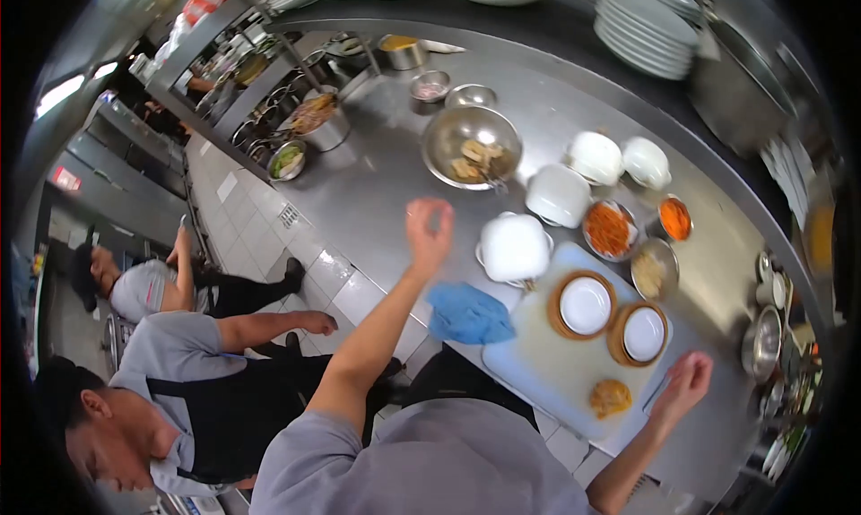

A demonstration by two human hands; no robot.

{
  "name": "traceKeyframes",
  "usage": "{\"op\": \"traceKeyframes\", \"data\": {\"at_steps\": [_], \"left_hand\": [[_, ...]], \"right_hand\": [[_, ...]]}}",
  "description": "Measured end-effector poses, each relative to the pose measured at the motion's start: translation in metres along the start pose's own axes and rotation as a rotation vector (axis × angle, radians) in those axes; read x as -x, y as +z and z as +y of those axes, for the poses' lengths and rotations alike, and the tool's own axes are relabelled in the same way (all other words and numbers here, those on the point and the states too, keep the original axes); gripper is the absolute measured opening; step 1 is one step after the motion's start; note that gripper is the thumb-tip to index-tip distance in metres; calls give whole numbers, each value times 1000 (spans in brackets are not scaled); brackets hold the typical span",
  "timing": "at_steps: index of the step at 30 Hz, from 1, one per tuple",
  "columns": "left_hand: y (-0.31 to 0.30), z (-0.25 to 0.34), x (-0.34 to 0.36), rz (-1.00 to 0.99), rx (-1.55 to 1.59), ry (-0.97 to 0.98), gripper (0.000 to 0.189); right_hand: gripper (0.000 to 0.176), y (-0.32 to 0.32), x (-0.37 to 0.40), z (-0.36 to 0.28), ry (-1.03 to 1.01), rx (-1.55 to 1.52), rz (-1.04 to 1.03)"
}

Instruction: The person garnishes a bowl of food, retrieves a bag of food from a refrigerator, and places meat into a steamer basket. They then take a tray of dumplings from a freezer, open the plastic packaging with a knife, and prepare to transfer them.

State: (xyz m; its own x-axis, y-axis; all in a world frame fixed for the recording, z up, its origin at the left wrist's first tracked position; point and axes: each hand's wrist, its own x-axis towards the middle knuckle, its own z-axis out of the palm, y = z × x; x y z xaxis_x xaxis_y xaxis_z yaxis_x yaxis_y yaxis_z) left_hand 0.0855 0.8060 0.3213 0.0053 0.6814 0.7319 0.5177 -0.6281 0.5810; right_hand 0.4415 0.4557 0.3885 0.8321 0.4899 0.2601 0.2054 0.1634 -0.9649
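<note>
My left hand is raised over the near edge of the steel counter, loosely curled, with a gap between thumb and fingers and nothing seen in it. Beyond it stands a steel mixing bowl with pale yellow food pieces and a utensil inside. My right hand hovers at the right side of the cutting board, fingers half bent and apparently holding nothing. Close by lies a knife. On the board rest two round bamboo steamers holding white dishes, and a yellow-orange food mound.
A blue cloth lies at the board's left corner. White lidded pots stand behind, beside bowls of shredded carrot, orange food and pale shreds. An overhead shelf carries plates. A co-worker stands close on my left.
</note>
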Motion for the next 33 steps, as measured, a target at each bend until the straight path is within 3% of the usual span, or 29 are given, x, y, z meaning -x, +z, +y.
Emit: {"op": "traceKeyframes", "data": {"at_steps": [5, 6, 8, 12, 16, 17, 18, 19, 20, 22, 23, 24, 25, 26, 28, 29, 30, 33], "left_hand": [[-38, -144, -106, 333, -149, -242, 12], [-50, -179, -123, 342, -247, -245, 13], [-73, -241, -159, 334, -390, -240, 11], [-111, -371, -226, 186, -411, -437, 15], [-112, -369, -281, 0, -790, -266, 35], [-110, -387, -293, -126, -866, -232, 46], [-102, -395, -302, -103, -885, -187, 47], [-101, -383, -312, -201, -925, -198, 45], [-98, -409, -317, -223, -906, -54, 44], [-93, -322, -334, -610, -936, -165, 52], [-82, -382, -338, -657, -1057, -184, 52], [-82, -350, -336, -611, -1066, -244, 51], [-80, -358, -340, -651, -1120, -194, 52], [-79, -412, -345, -590, -1007, -297, 52], [-82, -445, -347, -474, -1142, -36, 52], [-87, -397, -355, -636, -1131, -158, 52], [-90, -444, -364, -524, -1116, -147, 52], [-112, -462, -383, -424, -1063, -43, 44]], "right_hand": [[12, 20, 54, 53, 193, 65, 68], [14, 26, 58, 54, 277, 61, 101], [15, 39, 57, 54, 240, 188, 68], [16, 53, 62, 59, 257, 309, 98], [16, 56, 89, 73, 298, 381, 237], [15, 52, 98, 77, 321, 305, 199], [15, 46, 108, 81, 345, 231, 170], [14, 40, 117, 90, 318, 319, 192], [14, 44, 123, 88, 369, 336, 237], [16, 56, 134, 78, 392, 457, 350], [17, 60, 134, 65, 442, 496, 293], [16, 54, 139, 70, 404, 501, 308], [17, 55, 141, 68, 345, 538, 324], [15, 53, 145, 71, 319, 578, 375], [12, 51, 153, 64, 396, 607, 412], [12, 48, 156, 64, 403, 615, 455], [10, 46, 158, 65, 417, 648, 469], [8, 28, 163, 73, 403, 720, 486]]}}
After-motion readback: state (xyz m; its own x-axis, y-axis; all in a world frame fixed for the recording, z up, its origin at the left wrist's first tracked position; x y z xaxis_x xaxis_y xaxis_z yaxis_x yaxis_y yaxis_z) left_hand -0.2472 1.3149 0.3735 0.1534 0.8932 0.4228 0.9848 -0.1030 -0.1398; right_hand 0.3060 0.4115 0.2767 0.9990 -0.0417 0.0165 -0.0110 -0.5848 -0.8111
